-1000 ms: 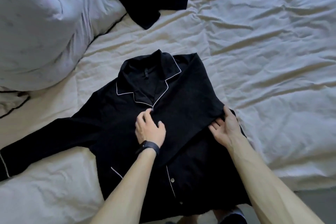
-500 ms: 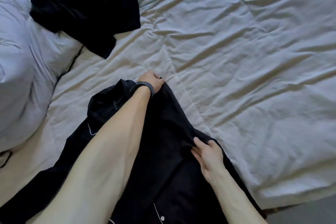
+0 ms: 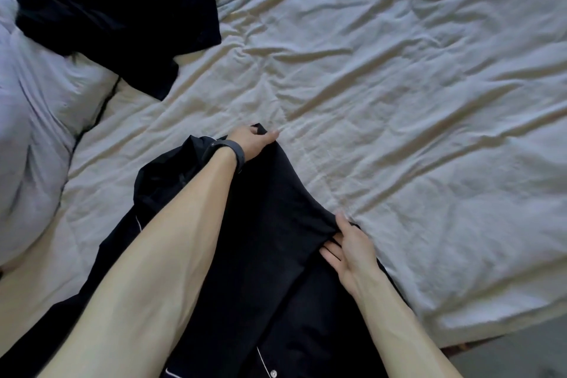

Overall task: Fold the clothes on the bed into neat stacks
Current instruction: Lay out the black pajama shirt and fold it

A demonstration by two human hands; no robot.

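Observation:
A black pyjama shirt (image 3: pixel 270 242) with thin white piping lies on the white sheet (image 3: pixel 399 101) at the bed's near side. My left hand (image 3: pixel 251 141), with a dark band on its wrist, grips the shirt's far right shoulder corner. My right hand (image 3: pixel 349 245) pinches the shirt's right edge at the fold, thumb on top and fingers under the cloth. My left forearm hides much of the collar. A second black garment (image 3: pixel 122 9) lies crumpled at the far left.
A bulky white duvet or pillow (image 3: pixel 33 138) with dark piping rises along the left side. The bed's near edge runs along the lower right, with grey floor (image 3: pixel 521 353) beyond it. Wrinkled bare sheet fills the right half.
My left hand moved from the shirt's chest up to its far right shoulder corner and took hold of it. My right hand stayed on the right edge. The camera view shifted right.

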